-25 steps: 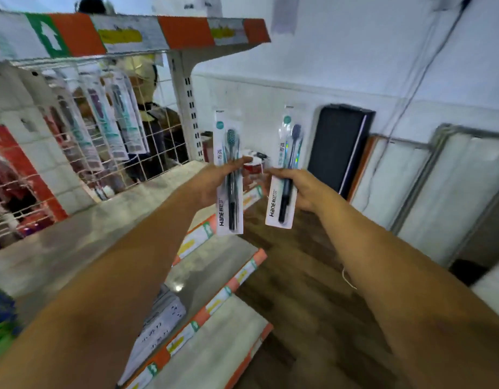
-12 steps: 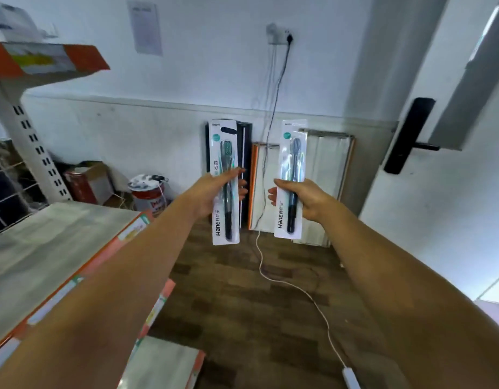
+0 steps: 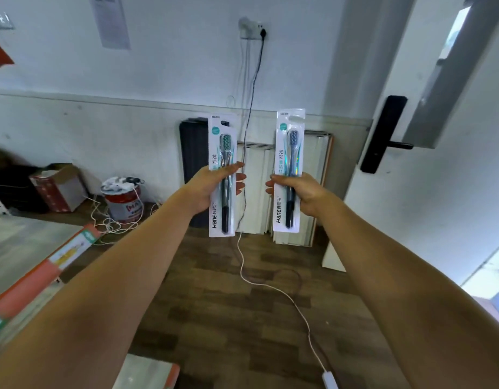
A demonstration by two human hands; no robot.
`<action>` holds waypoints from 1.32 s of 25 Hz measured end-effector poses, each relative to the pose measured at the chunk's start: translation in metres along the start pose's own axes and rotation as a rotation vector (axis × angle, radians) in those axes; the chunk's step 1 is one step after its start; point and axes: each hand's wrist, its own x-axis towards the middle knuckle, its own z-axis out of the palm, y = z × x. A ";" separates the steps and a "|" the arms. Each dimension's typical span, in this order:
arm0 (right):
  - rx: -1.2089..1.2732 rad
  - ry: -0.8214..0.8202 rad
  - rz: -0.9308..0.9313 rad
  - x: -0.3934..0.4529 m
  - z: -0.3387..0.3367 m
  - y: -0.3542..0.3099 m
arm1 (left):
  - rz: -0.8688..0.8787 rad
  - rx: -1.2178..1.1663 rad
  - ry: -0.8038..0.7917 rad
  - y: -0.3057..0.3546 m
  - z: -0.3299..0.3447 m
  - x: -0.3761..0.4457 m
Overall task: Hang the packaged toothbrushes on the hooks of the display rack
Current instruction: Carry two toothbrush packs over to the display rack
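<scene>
Each hand, left and right, grips an upright toothbrush pack, held apart over open floor.

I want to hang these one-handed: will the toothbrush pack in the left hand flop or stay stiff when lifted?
The left hand grips the left toothbrush pack mid-length, and both ends stand straight, so it is probably fairly stiff. It looks thin and flat, so likely light. The glossy plastic front may be somewhat slippery.
</scene>
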 end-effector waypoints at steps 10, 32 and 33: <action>-0.011 -0.011 -0.005 0.115 -0.011 -0.003 | 0.031 0.040 -0.010 0.014 -0.009 0.128; -0.048 -0.130 0.013 0.441 -0.065 -0.037 | 0.040 -0.022 0.063 0.045 -0.022 0.411; -0.052 -0.151 0.005 0.453 -0.067 -0.042 | 0.053 -0.030 0.088 0.048 -0.021 0.421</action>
